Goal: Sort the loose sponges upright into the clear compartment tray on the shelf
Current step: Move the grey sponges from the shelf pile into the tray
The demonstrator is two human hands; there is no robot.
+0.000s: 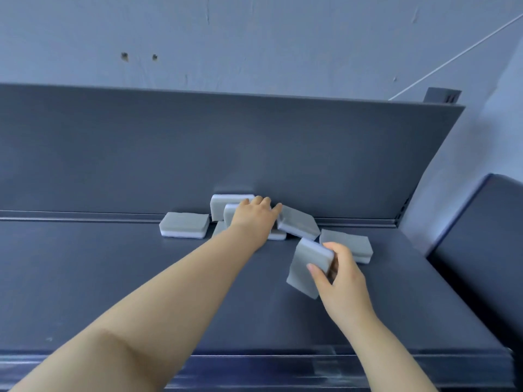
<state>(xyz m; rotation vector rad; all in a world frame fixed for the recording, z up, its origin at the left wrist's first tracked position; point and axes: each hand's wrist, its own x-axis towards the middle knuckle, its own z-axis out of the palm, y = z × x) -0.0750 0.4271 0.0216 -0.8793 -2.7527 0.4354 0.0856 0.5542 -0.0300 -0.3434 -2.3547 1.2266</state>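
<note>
reaching with the left hand (256, 213) into a heap of grey sponges (298, 223) against the back panel (226, 151) of a dark shelf (113, 278); whether gripping, unclear. pinching one sponge (307, 267), tilted, in the right hand (339, 275), nearer, just before another sponge (351, 241) lying flat at the right.

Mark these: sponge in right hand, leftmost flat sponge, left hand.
Held sponge (304, 263): head view, grey scrub face.
Leftmost sponge (184, 222): head view, top face.
Left hand (256, 219): head view, back of hand.
</note>
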